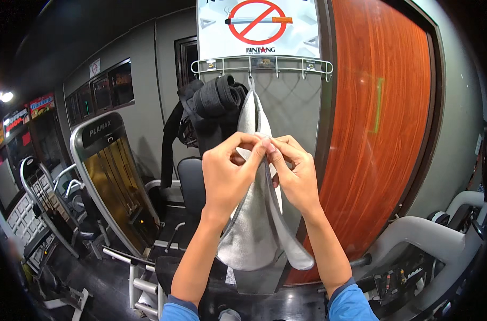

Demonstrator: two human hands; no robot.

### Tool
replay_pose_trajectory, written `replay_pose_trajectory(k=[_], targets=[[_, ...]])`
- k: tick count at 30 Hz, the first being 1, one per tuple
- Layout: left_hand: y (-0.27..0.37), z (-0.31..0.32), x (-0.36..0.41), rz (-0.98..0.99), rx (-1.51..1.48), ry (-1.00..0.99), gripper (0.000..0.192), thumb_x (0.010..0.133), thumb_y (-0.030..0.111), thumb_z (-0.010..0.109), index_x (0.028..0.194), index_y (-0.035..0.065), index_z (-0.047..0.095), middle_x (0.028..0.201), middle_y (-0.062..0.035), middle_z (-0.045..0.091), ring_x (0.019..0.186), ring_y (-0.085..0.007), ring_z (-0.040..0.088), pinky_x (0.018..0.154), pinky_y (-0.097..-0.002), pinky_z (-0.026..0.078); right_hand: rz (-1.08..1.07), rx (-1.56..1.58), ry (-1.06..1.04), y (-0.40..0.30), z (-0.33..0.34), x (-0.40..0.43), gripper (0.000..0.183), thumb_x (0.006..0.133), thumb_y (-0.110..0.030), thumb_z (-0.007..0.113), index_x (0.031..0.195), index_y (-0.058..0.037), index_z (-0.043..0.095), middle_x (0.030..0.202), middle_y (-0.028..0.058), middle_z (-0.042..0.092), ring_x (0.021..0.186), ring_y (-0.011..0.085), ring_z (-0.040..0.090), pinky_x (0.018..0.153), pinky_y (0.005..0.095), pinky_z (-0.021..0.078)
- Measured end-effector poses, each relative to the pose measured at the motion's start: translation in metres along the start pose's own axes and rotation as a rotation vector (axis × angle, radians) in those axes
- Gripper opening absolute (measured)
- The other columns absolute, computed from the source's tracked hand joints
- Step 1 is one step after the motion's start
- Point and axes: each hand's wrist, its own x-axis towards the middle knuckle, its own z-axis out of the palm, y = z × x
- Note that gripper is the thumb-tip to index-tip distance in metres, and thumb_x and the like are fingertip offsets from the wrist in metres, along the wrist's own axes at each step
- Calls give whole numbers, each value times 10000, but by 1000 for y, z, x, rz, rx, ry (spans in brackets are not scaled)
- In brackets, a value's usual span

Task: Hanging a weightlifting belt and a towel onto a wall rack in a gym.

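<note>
A light grey cloth with a darker edging (249, 240) hangs by its top from a hook of the white wire wall rack (223, 61). My left hand (233, 168) pinches the cloth's edge between thumb and fingers, about midway down its length. Right beside it, my right hand (293, 170) pinches the edge too, so the fingertips of both hands meet. Below them the cloth spreads out, one flap hanging to the right. What exactly lies between the fingertips is hidden. Dark clothing (215, 100) hangs on the rack just left of the cloth.
A reddish wooden door (381, 140) stands to the right, a no-smoking sign (259, 30) above the rack. Weight machines (111, 180) fill the left side. A thick grey machine frame (420, 236) is at lower right, a padded seat back (191, 178) behind my left hand.
</note>
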Motion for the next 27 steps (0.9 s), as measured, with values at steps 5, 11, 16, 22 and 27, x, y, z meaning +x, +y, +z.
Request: replay_pose_trajectory(k=[5, 11, 16, 22, 27], targets=[[-3, -2, 34, 179, 189, 10, 162, 826, 198, 780, 875, 46, 746, 716, -32, 713, 473, -52, 461, 455, -228, 337, -11, -30, -2, 5, -1, 33, 231, 959, -122, 643, 1141, -7, 727, 902, 43, 642, 744, 71, 605, 454, 225, 491], [13, -11, 86, 473, 607, 56, 107, 775, 199, 774, 836, 113, 758, 748, 35, 705, 780, -177, 503, 815, -329, 395, -159, -115, 72, 1, 1, 89, 232, 904, -131, 705, 1094, -3, 744, 970, 99, 716, 796, 107, 682, 514, 223, 561], [-3, -8, 131, 505, 689, 80, 131, 805, 218, 747, 863, 100, 757, 767, 21, 705, 826, -183, 514, 836, -337, 382, -222, -254, 164, 9, 11, 132, 240, 867, -151, 730, 1071, -31, 760, 916, 134, 744, 749, 141, 710, 638, 268, 536], [-28, -5, 168, 415, 687, 21, 142, 822, 222, 722, 874, 95, 762, 787, -31, 704, 889, -229, 559, 882, -362, 390, -398, -427, 262, 33, 21, 159, 230, 860, -155, 712, 1048, -32, 759, 914, 143, 732, 735, 208, 707, 706, 308, 531], [-27, -3, 184, 155, 584, -152, 193, 825, 241, 717, 875, 61, 768, 771, -110, 717, 763, -265, 679, 767, -377, 500, -383, -514, 274, 42, 19, 165, 218, 870, -142, 695, 1059, -56, 760, 936, 130, 725, 744, 218, 701, 703, 329, 531]])
